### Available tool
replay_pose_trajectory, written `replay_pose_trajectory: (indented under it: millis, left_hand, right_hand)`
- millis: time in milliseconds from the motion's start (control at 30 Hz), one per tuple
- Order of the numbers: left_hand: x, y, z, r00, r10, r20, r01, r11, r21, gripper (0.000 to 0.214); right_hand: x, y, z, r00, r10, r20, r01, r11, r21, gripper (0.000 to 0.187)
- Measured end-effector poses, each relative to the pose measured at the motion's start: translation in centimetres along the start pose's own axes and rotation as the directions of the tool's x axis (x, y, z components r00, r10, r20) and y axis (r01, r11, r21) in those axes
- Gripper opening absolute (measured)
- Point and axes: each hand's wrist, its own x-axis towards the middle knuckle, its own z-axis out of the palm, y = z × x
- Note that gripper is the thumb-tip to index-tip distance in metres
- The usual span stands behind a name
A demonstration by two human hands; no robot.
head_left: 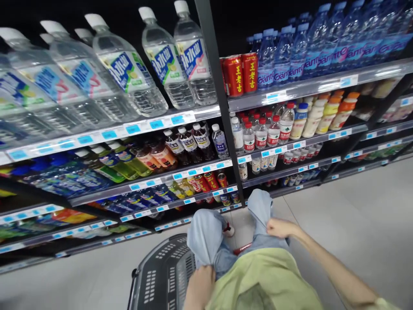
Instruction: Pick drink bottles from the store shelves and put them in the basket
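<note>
Low in the head view, my left hand (200, 284) is closed on the cloth of my light blue jeans (202, 237) at the left thigh. My right hand (280, 228) pinches the jeans at the other leg, and creases run from its fingers. Both knees are bent and point at the shelves. A grey plastic shopping basket (161, 275) with slotted sides sits on the floor beside my left leg, partly hidden by that leg and hand. My light green shirt (267, 282) covers my lap.
Shelves of drinks stand in front. Large clear bottles (129, 73) fill the upper left; red cans (241, 74) and blue-capped water bottles (322, 47) stand upper right. Small red-capped bottles (260, 135) are below. A dark upright post (222, 86) divides the bays. Pale tiled floor (355, 206) extends right.
</note>
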Motion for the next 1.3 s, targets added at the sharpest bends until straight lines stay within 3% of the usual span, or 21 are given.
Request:
replay_pose_trajectory:
  millis: [100, 133, 267, 367, 467, 600, 733, 833, 900, 1000, 1100, 1200, 1300]
  left_hand:
    - [-0.7, -0.8, -4.2, 0.997, 0.053, 0.058, -0.053, 0.999, 0.005, 0.044]
    - [-0.7, -1.2, -5.8, 0.995, 0.098, 0.033, -0.097, 0.995, -0.02, 0.042]
    - [0.6, -2.2, -11.9, 0.956, 0.22, -0.191, -0.241, 0.966, -0.092, 0.039]
    - [3.0, -2.5, -14.4, 0.894, 0.245, -0.374, -0.319, 0.936, -0.149, 0.036]
    - [6.1, -2.9, -13.8, 0.84, 0.205, -0.503, -0.357, 0.906, -0.228, 0.034]
    - [10.2, -1.9, -9.2, 0.8, 0.158, -0.579, -0.391, 0.869, -0.303, 0.031]
    - [12.9, 1.2, -4.9, 0.73, 0.245, -0.638, -0.455, 0.871, -0.185, 0.033]
    - [14.7, 3.1, -4.0, 0.718, 0.323, -0.617, -0.455, 0.888, -0.064, 0.027]
    - [16.1, 3.9, -4.3, 0.73, 0.364, -0.578, -0.459, 0.888, -0.021, 0.023]
    - [18.7, 4.8, -5.5, 0.747, 0.346, -0.568, -0.465, 0.882, -0.074, 0.027]
    - [22.0, 5.7, -8.0, 0.723, 0.276, -0.634, -0.473, 0.866, -0.162, 0.044]
    - [25.9, 6.6, -11.6, 0.696, 0.203, -0.689, -0.447, 0.873, -0.195, 0.062]
    - [29.3, 7.1, -14.8, 0.704, 0.141, -0.696, -0.376, 0.906, -0.197, 0.081]
  right_hand:
    - [-1.6, 1.0, 0.5, 0.994, -0.05, 0.092, 0.045, 0.998, 0.05, 0.043]
    - [-1.4, 1.1, 0.5, 0.993, -0.064, 0.098, 0.056, 0.995, 0.083, 0.042]
    - [1.6, -0.2, 0.6, 0.992, -0.123, -0.037, 0.127, 0.983, 0.134, 0.035]
    - [3.9, -1.1, 1.4, 0.973, -0.184, -0.14, 0.203, 0.97, 0.135, 0.03]
    - [5.8, -0.8, 2.6, 0.939, -0.223, -0.262, 0.275, 0.943, 0.187, 0.027]
    - [8.1, 1.4, 3.6, 0.917, -0.161, -0.364, 0.264, 0.93, 0.255, 0.029]
    - [9.5, 3.5, 3.6, 0.896, -0.031, -0.443, 0.211, 0.908, 0.361, 0.045]
    - [10.0, 4.5, 2.9, 0.878, 0.036, -0.478, 0.182, 0.897, 0.404, 0.058]
    - [10.2, 5.1, 2.4, 0.851, 0.082, -0.518, 0.151, 0.907, 0.393, 0.058]
    - [10.6, 6.0, 1.9, 0.759, 0.107, -0.642, 0.123, 0.945, 0.303, 0.052]
    - [10.9, 6.8, 1.7, 0.687, 0.061, -0.724, 0.137, 0.968, 0.211, 0.051]
    - [11.1, 7.1, 1.8, 0.672, 0.051, -0.739, 0.157, 0.965, 0.209, 0.051]
    - [11.6, 6.6, 1.9, 0.677, 0.023, -0.736, 0.172, 0.967, 0.189, 0.047]
